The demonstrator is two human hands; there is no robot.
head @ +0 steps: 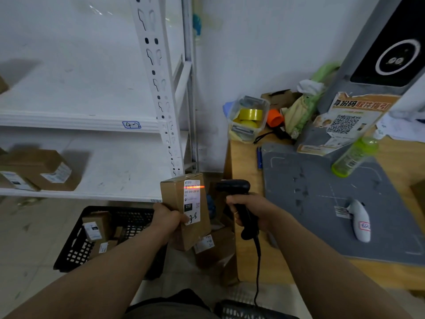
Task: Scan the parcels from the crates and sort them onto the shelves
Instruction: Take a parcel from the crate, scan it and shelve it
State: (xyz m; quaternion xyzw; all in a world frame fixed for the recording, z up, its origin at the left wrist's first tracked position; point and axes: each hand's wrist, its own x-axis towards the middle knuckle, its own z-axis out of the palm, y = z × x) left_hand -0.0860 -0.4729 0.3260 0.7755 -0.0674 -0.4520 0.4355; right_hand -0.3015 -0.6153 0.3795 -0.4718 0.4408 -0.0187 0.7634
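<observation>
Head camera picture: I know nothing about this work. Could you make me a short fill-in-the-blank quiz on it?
1. The left hand holds a parcel made of ____.
2. The scanner, gripped by the right hand, throws a glowing line across the parcel's ____.
3. The crate on the floor is ____.
4. The bottle on the desk is ____.
Missing words: cardboard; label; black; green.

L hand (169,218) gripping upright parcel (184,212); R hand (249,211) round scanner (239,203); red beam across label (192,201)
</observation>
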